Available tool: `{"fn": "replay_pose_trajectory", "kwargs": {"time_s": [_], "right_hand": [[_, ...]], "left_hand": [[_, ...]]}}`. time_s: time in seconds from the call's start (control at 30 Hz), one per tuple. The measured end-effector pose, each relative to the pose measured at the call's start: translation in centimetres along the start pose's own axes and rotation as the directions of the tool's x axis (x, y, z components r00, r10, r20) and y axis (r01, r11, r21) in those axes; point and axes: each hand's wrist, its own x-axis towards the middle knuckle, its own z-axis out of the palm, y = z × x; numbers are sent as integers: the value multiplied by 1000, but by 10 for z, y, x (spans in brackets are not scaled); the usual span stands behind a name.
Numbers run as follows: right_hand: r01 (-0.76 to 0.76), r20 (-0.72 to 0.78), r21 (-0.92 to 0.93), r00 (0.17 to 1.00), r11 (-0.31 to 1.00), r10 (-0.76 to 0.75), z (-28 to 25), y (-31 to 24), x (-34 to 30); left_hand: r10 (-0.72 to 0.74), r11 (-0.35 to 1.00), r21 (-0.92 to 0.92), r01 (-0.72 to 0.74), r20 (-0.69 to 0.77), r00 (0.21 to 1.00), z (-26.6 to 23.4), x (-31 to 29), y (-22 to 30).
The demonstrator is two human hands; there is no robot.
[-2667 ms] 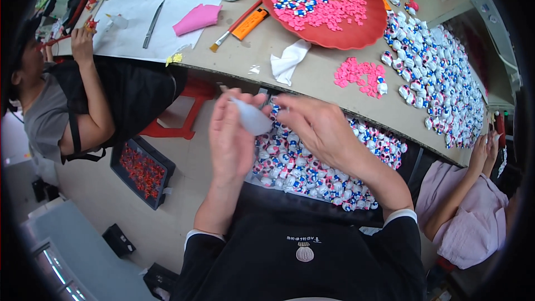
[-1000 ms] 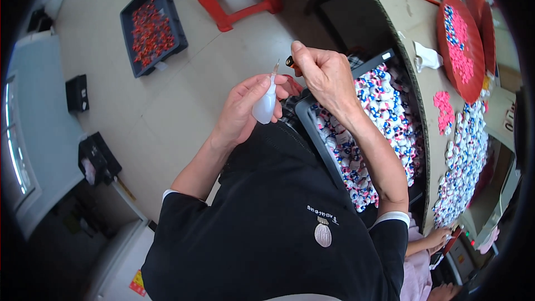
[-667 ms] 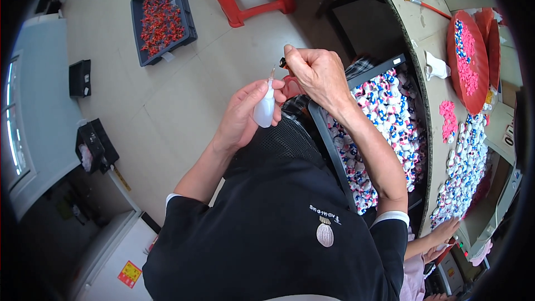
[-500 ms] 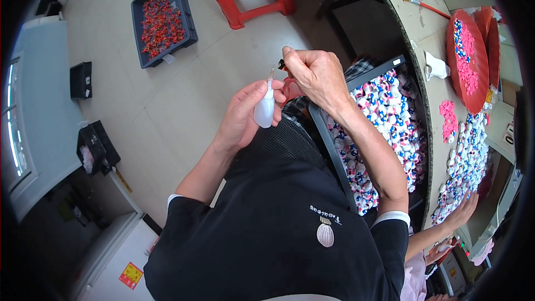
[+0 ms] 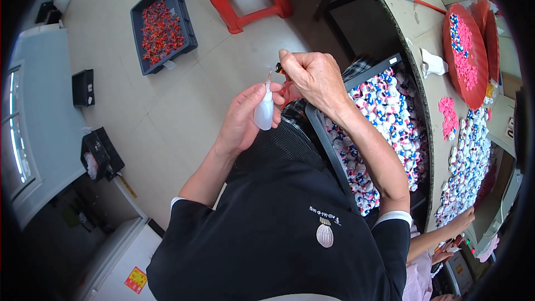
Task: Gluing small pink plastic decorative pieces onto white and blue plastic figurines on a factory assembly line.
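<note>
Pale floor point(image 5: 150, 150) spread from 8 to 11 o'clock of the two hands, leaving room on that side. A table point(image 5: 428, 86) curved from 1 to 4 o'clock, its dark edge well apart from the fingers. Beside that edge, at 4 o'clock, a black crate point(image 5: 374, 72) was heaped with white, blue and pink pieces point(image 5: 384, 134); the right forearm point(image 5: 373, 147) passed over its rim. On the floor, a grey crate point(image 5: 189, 28) of red pieces point(image 5: 161, 32) sat at 10 o'clock and a red stool point(image 5: 234, 21) just before 12. On the table, a red dish point(image 5: 473, 98) stood at 3 o'clock, with a co-worker's arm point(image 5: 440, 237) nearer 5.

The right hand point(image 5: 317, 81) was curled tight, thumb on top, around a small dark-ended object point(image 5: 278, 68), mostly hidden. The left hand point(image 5: 242, 114) faced it from 8 o'clock, thumb and fingers narrowed on a white bottle point(image 5: 264, 112), whose rounded base showed below the grip. The bottle's thin tip point(image 5: 270, 76) pointed to 12 o'clock, just beside the dark end; whether they touched could not be told.
</note>
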Motion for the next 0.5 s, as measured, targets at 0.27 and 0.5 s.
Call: {"fn": "replay_pose_trajectory", "kwargs": {"time_s": [0.27, 0.5], "right_hand": [[14, 14, -31, 1000, 999, -14, -3, -1, 2], [9, 31, -33, 999, 999, -8, -4, -1, 2]], "left_hand": [[-5, 1000, -9, 5, 4, 1000, 3, 2, 1], [-7, 1000, 19, 8, -32, 999, 4, 1, 1]]}}
